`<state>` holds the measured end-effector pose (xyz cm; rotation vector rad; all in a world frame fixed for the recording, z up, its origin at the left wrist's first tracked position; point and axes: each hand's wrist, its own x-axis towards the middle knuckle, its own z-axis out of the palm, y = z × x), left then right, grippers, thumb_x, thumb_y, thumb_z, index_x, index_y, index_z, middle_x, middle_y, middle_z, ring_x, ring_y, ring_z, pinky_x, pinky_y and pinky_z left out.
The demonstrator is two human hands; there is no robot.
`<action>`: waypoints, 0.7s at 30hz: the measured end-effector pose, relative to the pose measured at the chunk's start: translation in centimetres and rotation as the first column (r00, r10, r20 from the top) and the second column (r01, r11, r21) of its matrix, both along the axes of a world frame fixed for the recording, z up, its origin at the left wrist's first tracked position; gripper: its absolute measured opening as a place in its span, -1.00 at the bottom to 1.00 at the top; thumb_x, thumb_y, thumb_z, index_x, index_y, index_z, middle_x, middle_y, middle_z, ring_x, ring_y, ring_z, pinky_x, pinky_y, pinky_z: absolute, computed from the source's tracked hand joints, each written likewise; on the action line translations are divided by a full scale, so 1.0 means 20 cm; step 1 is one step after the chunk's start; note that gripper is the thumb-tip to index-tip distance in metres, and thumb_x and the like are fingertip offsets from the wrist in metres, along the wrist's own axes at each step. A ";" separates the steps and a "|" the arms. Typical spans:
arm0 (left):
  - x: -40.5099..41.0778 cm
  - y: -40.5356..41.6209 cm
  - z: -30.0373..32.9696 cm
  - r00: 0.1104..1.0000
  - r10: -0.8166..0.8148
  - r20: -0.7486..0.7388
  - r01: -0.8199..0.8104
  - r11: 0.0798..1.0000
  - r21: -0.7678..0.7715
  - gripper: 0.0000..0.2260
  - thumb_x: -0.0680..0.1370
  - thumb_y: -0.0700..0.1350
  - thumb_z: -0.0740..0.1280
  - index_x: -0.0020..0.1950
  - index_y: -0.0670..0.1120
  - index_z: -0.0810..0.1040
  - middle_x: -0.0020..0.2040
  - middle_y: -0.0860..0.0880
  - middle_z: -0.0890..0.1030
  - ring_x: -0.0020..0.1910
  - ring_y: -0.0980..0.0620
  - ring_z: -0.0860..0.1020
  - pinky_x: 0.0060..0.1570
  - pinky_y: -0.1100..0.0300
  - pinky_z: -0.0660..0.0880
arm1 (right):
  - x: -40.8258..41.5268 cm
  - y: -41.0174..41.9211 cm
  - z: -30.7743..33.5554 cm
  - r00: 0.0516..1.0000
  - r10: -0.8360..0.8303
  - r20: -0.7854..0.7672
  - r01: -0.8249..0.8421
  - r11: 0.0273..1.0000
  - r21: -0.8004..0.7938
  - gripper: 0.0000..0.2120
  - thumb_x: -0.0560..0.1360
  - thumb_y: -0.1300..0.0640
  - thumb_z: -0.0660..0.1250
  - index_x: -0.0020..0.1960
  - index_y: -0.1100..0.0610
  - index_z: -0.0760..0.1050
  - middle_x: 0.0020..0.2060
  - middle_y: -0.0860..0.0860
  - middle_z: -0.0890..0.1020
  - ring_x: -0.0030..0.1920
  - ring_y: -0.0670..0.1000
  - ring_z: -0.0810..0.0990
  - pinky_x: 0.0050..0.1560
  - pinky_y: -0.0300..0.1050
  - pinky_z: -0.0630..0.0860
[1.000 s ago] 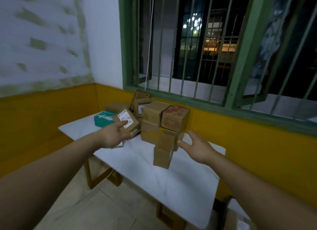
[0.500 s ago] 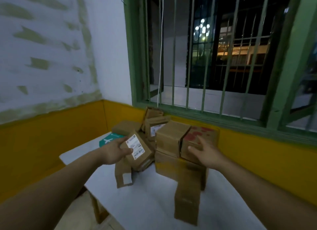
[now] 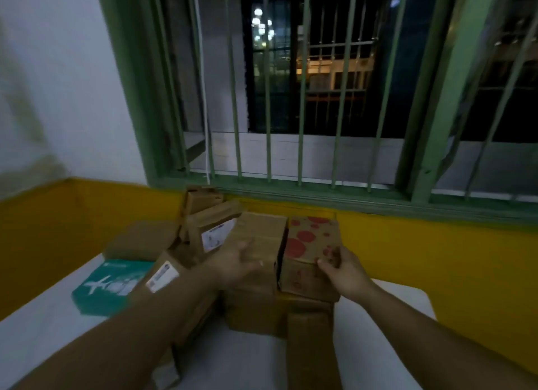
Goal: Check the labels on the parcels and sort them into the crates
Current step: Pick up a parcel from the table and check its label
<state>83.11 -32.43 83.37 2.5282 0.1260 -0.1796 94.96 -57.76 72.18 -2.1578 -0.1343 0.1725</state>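
The red-spotted box (image 3: 313, 238) sits on top of the pile of parcels, at its right, against the plain brown box (image 3: 259, 238) on its left. The right hand (image 3: 345, 269) grips the near right corner of the spotted box, thumb on the near face and fingers curled over the top edge. The left hand (image 3: 235, 261) lies against the left side of the plain box with fingers relaxed and spread, holding nothing. Left of it, a labelled box (image 3: 214, 234) leans in the pile, and lower down a small box with a white label (image 3: 163, 276) rests beside a teal packet (image 3: 107, 286) printed with a plane. More brown boxes lie under and behind these.

All of it stands on a white table (image 3: 378, 308) pushed into the corner of a room, with yellow paint low on the wall (image 3: 436, 258), white above, and a green barred window (image 3: 291, 98) showing night outside.

Half a second ago the left hand held the small labelled box; it has let go and moved right to the plain box, while the right hand has shifted from the spotted box's top to its near corner, and the view has come closer
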 end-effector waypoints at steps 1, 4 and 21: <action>0.09 -0.03 -0.01 0.995 -0.095 -0.007 0.095 0.994 0.054 -0.43 0.62 0.03 0.26 0.56 -0.03 0.12 0.51 -0.01 0.25 0.43 -0.03 0.31 0.35 0.18 0.30 | 0.00 0.00 -0.01 0.999 -0.046 -0.020 0.047 0.998 0.034 0.20 0.03 -0.68 0.19 0.49 -0.01 0.20 0.38 0.03 0.41 0.31 0.11 0.47 0.26 0.15 0.50; 0.24 -0.12 -0.07 0.954 -0.297 0.032 0.287 0.943 0.167 -0.47 0.61 0.06 0.26 0.53 0.00 0.19 0.47 0.03 0.32 0.43 -0.02 0.31 0.38 0.20 0.21 | -0.12 0.06 0.10 0.988 -0.138 -0.075 0.143 0.987 0.066 0.03 0.36 -0.42 0.31 0.58 0.12 -0.01 0.47 0.09 0.30 0.40 0.17 0.38 0.31 0.17 0.44; 0.50 -0.20 -0.22 0.954 -0.266 0.137 0.242 0.955 0.169 -0.30 0.58 0.16 0.24 0.59 0.03 -0.05 0.60 0.02 -0.06 0.56 -0.01 -0.03 0.52 -0.10 -0.05 | -0.22 0.15 0.28 0.962 -0.257 -0.097 0.272 0.939 0.212 -0.58 0.64 -0.12 0.13 0.44 0.01 0.29 0.27 0.01 0.50 0.21 0.10 0.53 0.19 0.03 0.50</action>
